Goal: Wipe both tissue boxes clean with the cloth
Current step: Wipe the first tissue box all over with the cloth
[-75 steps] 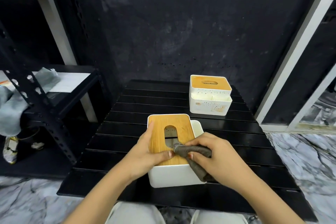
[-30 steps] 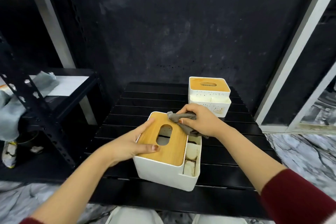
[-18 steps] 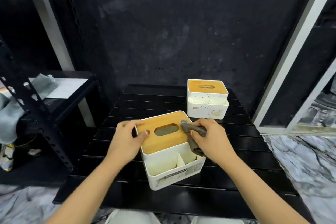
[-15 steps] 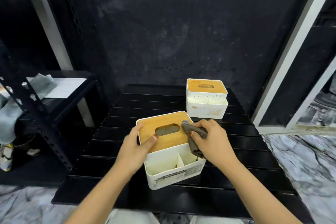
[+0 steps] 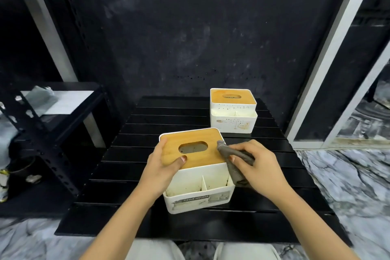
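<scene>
A white tissue box (image 5: 200, 198) with a wooden lid and an oval slot stands near the front of the black slatted table (image 5: 147, 124), its stained front compartments facing me. My left hand (image 5: 163, 167) grips its left side, thumb on the lid. My right hand (image 5: 255, 164) holds a crumpled grey cloth (image 5: 229, 159) against the box's right edge and side. A second white tissue box (image 5: 233, 112) with a wooden lid stands at the back right of the table, speckled and stained on its front, with nothing touching it.
A black metal rack (image 5: 48, 124) stands to the left, with a grey rag and white paper on its shelf. A dark wall rises behind the table. A white door frame (image 5: 329, 69) stands at the right. Marble floor surrounds the table.
The near box has been turned so its compartment side faces me. The cloth went from the lid's near edge to its far corner, then to the right edge.
</scene>
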Motion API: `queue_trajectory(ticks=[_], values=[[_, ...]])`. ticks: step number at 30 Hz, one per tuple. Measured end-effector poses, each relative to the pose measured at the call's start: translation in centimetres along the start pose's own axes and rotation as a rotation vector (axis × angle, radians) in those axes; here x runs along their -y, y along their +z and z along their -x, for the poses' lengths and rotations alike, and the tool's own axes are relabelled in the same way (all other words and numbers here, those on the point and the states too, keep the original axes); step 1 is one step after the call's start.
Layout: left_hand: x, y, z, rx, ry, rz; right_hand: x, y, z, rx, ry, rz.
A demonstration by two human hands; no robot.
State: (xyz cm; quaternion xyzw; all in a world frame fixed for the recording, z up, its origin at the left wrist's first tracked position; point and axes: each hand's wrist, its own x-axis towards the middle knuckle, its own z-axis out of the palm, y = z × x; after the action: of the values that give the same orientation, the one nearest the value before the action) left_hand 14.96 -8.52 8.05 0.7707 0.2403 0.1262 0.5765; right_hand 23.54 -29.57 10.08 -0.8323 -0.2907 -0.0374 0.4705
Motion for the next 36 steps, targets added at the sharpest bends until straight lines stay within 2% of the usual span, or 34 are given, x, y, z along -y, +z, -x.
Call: queue_trajectory(ticks=[6, 13, 20, 24, 26, 28, 30, 33, 36], values=[[-0.1, -0.1, 0.0, 0.024, 0.019, 0.023, -2.7, -1.0, 2.5, -0.093, 0.079, 0.077], [-0.2, -0.4, 0.1, 0.056, 0.027, 0.011, -6.1, 1.0, 3.6, 0.040, 0.206, 0.446], [-0.3, -0.5, 0.3, 0.069, 0.040, -0.025, -6.6, 1.4, 4.0, 0.073, 0.193, 0.521], [-0.5, -1.0, 1.0, 0.081, 0.105, -0.105, -6.2, 0.9, 3.5, 0.139, 0.236, 0.581], [-0.2, -1.8, 1.9, 0.077, 0.176, -0.161, -5.5, 0.4, 3.3, 0.062, 0.161, 0.477], [0.4, -2.8, 2.9, 0.103, 0.224, -0.182, -3.8, 0.0, 3.4, 0.022, 0.051, 0.183], [1.2, -3.7, 4.0, 0.156, 0.225, -0.174, -2.1, -0.2, 3.7, 0.129, -0.004, -0.054], [2.3, -4.5, 5.0, 0.209, 0.261, -0.243, -1.3, 0.1, 3.9, 0.262, -0.029, -0.016], [2.7, -4.4, 5.3, 0.214, 0.275, -0.287, -1.5, 0.4, 3.6, 0.231, -0.037, 0.039]])
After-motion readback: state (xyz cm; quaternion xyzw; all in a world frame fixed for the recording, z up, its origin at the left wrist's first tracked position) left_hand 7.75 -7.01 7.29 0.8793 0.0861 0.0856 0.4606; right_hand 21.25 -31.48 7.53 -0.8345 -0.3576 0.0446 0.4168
